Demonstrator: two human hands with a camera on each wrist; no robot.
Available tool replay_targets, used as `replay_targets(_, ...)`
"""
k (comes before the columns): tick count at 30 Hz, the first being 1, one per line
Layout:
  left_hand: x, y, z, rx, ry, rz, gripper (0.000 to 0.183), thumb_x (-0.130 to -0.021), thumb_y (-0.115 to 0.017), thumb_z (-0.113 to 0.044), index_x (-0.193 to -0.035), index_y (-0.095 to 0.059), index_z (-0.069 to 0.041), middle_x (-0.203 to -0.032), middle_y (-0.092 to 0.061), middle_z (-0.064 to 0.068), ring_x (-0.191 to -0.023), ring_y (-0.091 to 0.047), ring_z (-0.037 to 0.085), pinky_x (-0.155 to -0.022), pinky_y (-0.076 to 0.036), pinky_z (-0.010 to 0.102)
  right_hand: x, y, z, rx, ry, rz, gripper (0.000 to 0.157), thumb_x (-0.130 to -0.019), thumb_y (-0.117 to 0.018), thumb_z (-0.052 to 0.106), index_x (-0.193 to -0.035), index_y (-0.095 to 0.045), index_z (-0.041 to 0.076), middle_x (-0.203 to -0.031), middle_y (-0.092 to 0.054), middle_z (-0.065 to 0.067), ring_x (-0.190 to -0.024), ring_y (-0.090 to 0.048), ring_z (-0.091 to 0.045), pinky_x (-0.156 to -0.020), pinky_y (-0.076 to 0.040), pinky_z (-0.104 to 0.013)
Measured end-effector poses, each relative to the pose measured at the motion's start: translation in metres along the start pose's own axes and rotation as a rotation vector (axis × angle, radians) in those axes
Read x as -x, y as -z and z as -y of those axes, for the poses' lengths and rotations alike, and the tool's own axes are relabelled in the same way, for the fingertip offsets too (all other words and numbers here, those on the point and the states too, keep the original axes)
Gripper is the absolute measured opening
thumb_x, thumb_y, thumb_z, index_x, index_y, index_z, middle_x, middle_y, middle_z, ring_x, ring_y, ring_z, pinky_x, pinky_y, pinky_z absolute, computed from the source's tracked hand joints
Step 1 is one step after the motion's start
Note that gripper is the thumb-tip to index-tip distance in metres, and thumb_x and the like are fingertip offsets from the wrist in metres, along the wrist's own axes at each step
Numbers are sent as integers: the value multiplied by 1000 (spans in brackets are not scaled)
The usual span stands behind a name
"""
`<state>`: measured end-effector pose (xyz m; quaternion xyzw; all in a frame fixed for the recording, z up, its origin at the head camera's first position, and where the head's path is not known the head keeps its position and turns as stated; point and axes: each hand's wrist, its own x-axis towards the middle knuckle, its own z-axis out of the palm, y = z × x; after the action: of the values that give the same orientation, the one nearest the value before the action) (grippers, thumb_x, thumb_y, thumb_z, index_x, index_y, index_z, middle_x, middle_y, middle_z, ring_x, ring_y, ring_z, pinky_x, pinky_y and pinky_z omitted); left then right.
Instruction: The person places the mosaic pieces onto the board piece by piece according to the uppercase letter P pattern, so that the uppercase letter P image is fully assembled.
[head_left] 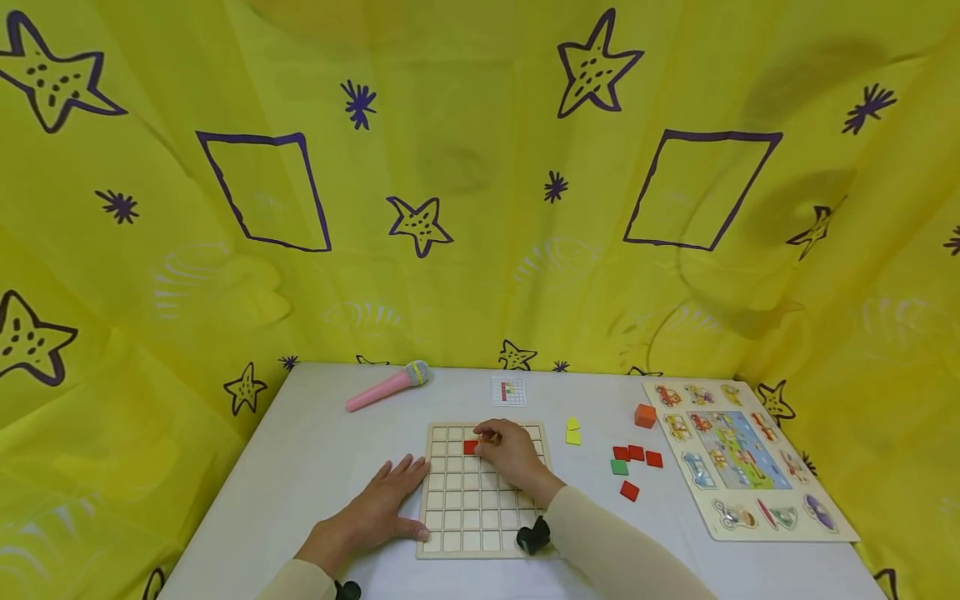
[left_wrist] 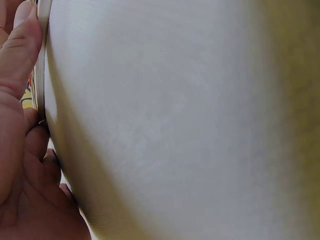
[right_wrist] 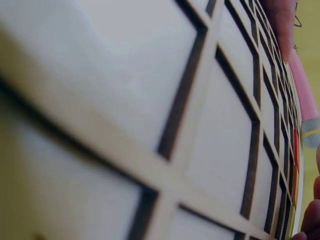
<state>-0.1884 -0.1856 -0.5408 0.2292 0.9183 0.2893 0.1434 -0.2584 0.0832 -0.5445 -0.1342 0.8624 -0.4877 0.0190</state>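
A pale wooden grid board (head_left: 472, 504) lies flat on the white table. A red square tile (head_left: 470, 447) sits in one of its upper cells. My right hand (head_left: 513, 454) is over the upper part of the board, thumb and fingers bent beside that tile; whether they pinch anything is hidden. In the right wrist view, red and orange edges (right_wrist: 296, 170) show in the grid near the fingers (right_wrist: 312, 215). My left hand (head_left: 386, 504) lies along the board's left edge with fingers spread, its thumb (left_wrist: 22, 50) against the edge.
Right of the board lie yellow tiles (head_left: 573, 437), several red tiles (head_left: 654, 459), a green tile (head_left: 618, 467) and an orange-red cube (head_left: 645, 416). A picture puzzle (head_left: 720, 521) lies far right. Behind the board are a small printed grid card (head_left: 508, 392) and a pink microphone (head_left: 382, 390).
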Motion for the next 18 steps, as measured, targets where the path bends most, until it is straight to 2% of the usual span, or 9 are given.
replay_targets(6, 0, -1, 0, -3, -8, -6, 109, -78, -86, -52, -162, -37, -1, -170, -35, 18, -161, -22, 42, -132, -10, 63, 0, 2, -1, -61, 0, -13, 22, -93, -78, 6, -115, -76, 4, -99, -68, -4, -84, -54, -13, -75, -49, -24)
replay_targets(18, 0, -2, 1, 1, 2, -4, 110, -78, -86, -52, -163, -36, -1, -170, -35, 18, -161, -22, 42, -132, -10, 64, 2, 12, 2, -140, -7, -26, 24, -95, -77, 8, -118, -76, 4, -102, -68, -5, -81, -52, -15, -68, -46, -23)
